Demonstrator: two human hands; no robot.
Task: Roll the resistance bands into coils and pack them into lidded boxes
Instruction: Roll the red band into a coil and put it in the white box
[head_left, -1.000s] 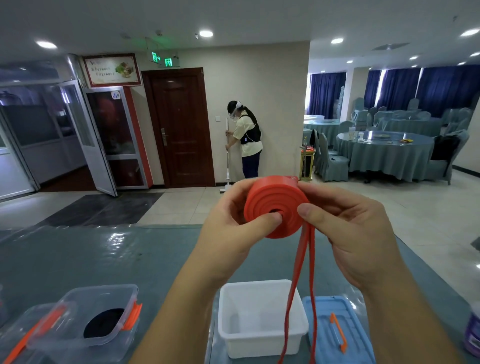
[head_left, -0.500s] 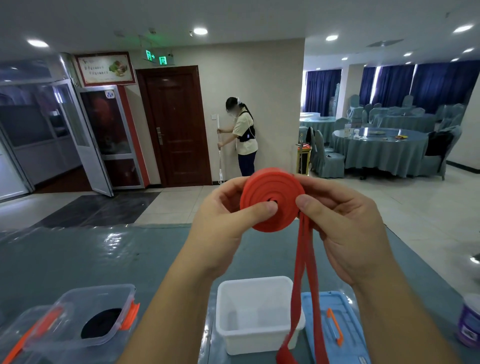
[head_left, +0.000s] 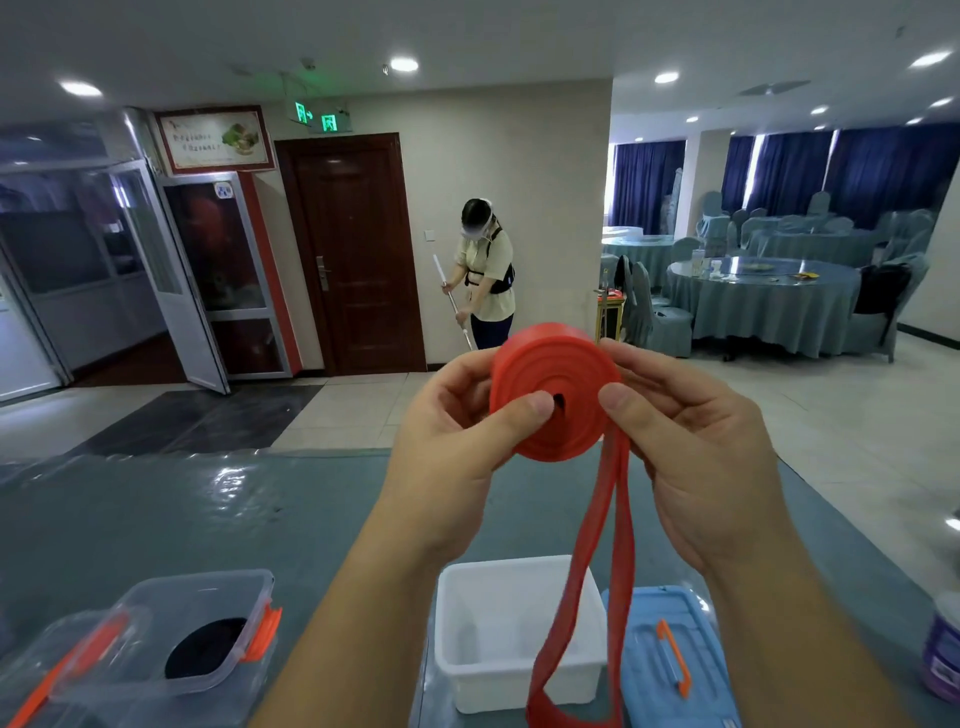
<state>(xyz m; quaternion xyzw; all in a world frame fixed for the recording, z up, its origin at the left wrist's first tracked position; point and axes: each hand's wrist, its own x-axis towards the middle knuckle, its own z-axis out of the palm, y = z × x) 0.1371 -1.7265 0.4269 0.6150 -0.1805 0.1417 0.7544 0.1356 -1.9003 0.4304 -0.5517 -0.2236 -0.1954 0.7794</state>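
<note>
A red resistance band (head_left: 563, 410) is mostly wound into a flat coil held up in front of me above the table. My left hand (head_left: 457, 431) grips the coil's left side, thumb pressed near its centre hole. My right hand (head_left: 691, 447) pinches the right side, thumb on the coil's face. The unrolled tail hangs down as a loop over an open white box (head_left: 498, 639). Its blue lid (head_left: 670, 660) with an orange handle lies flat to the right. A clear lidded box (head_left: 171, 644) with orange clips holds a black coiled band at the lower left.
The grey-green table (head_left: 156, 519) is covered with glossy plastic. A purple-and-white jar (head_left: 943, 649) stands at the right edge. Beyond the table, a person with a mop (head_left: 485, 275) works near a dark wooden door. Round dining tables (head_left: 763, 296) fill the room's right side.
The coil has grown slightly as more band was wound on, and the hanging loop's bottom end has risen into view. My head view shifted a little; the person with the mop turned.
</note>
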